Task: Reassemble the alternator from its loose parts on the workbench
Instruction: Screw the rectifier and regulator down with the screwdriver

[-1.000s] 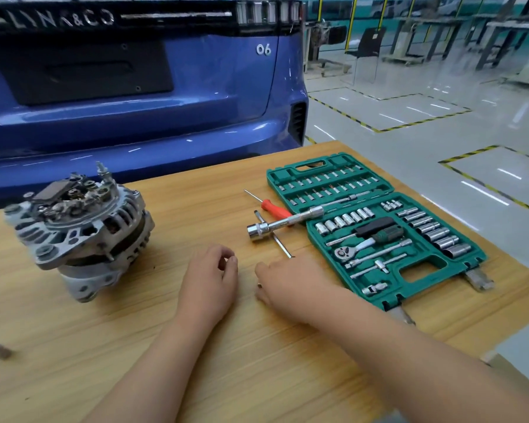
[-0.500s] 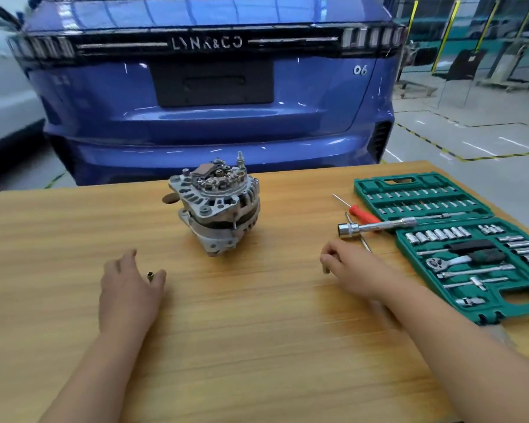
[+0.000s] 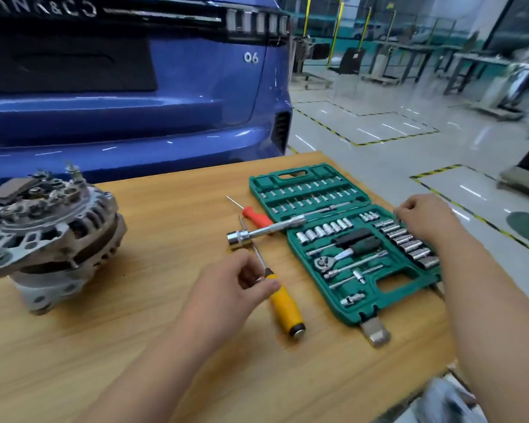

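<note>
The alternator [image 3: 46, 236] stands on the wooden workbench [image 3: 165, 346] at the left, its rear terminals and rectifier facing up. My left hand [image 3: 226, 288] is well to its right, fingers curled. Its thumb tip lies over the collar of a yellow-handled screwdriver [image 3: 286, 306], and a small shiny metal part seems pinched between thumb and forefinger. My right hand [image 3: 425, 221] hovers over the right edge of the open green socket case [image 3: 287, 175]. Its fingers bend down onto the row of sockets [image 3: 409, 242]; what they hold, if anything, is hidden.
A red-handled screwdriver [image 3: 255, 216] and a chrome socket bar [image 3: 266, 232] lie left of the case. A ratchet [image 3: 333, 259] sits inside it. A blue car's rear [image 3: 135, 117] stands right behind the bench. The bench's right edge runs just past the case.
My left hand has come from the bench's left side to the yellow screwdriver. My right hand has left the bench top and gone to the case's right edge. The view swung right.
</note>
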Demonstrator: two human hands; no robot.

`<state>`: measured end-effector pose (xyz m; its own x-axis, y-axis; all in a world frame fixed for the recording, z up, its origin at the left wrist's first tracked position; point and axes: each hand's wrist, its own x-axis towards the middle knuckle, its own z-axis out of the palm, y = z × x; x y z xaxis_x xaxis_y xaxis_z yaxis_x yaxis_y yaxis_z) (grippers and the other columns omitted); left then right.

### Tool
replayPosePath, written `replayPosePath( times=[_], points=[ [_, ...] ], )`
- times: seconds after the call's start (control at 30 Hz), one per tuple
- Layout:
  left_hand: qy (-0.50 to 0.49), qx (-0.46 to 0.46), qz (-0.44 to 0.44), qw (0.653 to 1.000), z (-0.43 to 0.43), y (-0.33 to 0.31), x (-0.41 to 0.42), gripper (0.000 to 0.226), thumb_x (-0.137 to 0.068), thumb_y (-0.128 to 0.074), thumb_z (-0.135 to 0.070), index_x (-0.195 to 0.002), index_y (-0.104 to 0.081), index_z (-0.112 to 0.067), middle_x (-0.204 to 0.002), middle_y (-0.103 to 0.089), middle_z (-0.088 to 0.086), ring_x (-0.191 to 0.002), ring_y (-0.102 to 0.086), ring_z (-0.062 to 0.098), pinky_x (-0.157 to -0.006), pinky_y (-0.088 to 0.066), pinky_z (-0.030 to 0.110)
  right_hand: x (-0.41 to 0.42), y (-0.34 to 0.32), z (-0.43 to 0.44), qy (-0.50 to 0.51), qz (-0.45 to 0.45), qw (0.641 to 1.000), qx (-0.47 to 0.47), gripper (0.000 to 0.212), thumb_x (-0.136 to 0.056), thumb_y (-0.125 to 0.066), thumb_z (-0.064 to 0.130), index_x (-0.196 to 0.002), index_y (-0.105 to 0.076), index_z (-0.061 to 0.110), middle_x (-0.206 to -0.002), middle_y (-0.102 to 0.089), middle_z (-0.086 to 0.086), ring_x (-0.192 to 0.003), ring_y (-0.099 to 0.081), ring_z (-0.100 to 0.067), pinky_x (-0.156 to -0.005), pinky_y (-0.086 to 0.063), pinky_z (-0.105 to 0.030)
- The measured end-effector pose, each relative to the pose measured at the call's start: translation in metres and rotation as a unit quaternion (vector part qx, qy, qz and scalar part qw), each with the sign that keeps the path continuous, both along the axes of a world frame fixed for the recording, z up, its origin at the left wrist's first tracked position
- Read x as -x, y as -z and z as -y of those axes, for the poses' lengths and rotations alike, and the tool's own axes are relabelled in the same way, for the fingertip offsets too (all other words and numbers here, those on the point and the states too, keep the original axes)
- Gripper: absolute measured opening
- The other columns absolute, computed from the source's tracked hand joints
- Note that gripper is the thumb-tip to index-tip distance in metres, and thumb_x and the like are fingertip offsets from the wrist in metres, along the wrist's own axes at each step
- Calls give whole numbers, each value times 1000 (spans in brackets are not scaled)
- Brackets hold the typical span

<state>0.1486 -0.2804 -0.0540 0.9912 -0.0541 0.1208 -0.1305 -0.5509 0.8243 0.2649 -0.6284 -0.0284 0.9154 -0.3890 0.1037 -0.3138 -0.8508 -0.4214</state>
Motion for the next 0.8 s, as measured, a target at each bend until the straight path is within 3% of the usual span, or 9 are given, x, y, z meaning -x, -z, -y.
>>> replayPosePath(
  times=[0.17, 0.3, 0.37, 0.53, 0.6, 0.67, 0.73, 0.8],
  points=[
    [59, 94, -44, 993, 80, 10, -49, 19, -78, -79, -34, -75, -63, -22, -68, -65, -2, -60, -59, 12, -59, -48, 30, -52, 21, 11, -53, -41, 997, 48, 26, -95, -58, 28, -76, -64, 11, -84, -66, -15, -76, -56, -30, -66, -39, -30],
    [71, 91, -43, 992, 110, 15, -83, 14, -84, -73, -29, -73, -66, -30, -66, -68, -10, -58, -61, 4, -50, -46, 18, -69, 34, 9, -68, -32, 996, 42, 25, -92, -61, 32, -72, -60, 17, -83, -65, -10, -74, -55, -27, -64, -40, -30],
    [69, 80, -46, 993, 121, 12, -101, 14, -87, -71, -26, -78, -64, -34, -68, -69, -9, -59, -60, 0, -50, -42, 12, -70, 38, 11, -48, -18, 998, 34, 23, -90, -64, 36, -74, -60, 19, -85, -66, -6, -74, -55, -24, -65, -41, -30],
    [106, 23, -75, 991, 143, 2, -139, 8, -93, -63, -19, -98, -61, -25, -92, -68, -5, -82, -65, 12, -72, -52, 25, -67, 32, 13, -44, -30, 998, -35, 37, -92, -60, 39, -119, -50, 15, -96, -52, 0, -84, -53, -21, -71, -42, -32],
    [129, -15, -89, 988, 151, -2, -151, 11, -94, -58, -14, -102, -63, -21, -97, -68, -1, -89, -65, 17, -82, -53, 32, -63, 27, 9, -80, -50, 993, -77, 25, -98, -47, 28, -121, -49, 17, -89, -54, 3, -73, -53, -13, -61, -41, -28],
    [141, -59, -96, 984, 158, -4, -163, 20, -95, -55, -12, -111, -65, -16, -104, -69, 3, -96, -64, 20, -88, -52, 33, -57, 25, 2, -129, -61, 988, -61, 24, -100, -41, 20, -121, -53, 20, -90, -60, 0, -69, -55, -10, -56, -40, -26],
    [134, -79, -90, 984, 165, -5, -170, 25, -94, -53, -11, -116, -66, -15, -108, -70, 3, -98, -65, 20, -88, -51, 31, -52, 25, -6, -173, -41, 983, -37, 29, -97, -48, 20, -126, -53, 21, -93, -66, 1, -72, -59, -8, -64, -42, -27],
    [128, -75, -76, 986, 170, -3, -175, 23, -94, -56, -13, -114, -66, -17, -105, -69, 0, -93, -64, 17, -82, -50, 28, -49, 24, -11, -177, -14, 983, -50, 26, -93, -58, 24, -118, -53, 23, -79, -68, 9, -67, -61, 0, -63, -43, -27]
  ],
)
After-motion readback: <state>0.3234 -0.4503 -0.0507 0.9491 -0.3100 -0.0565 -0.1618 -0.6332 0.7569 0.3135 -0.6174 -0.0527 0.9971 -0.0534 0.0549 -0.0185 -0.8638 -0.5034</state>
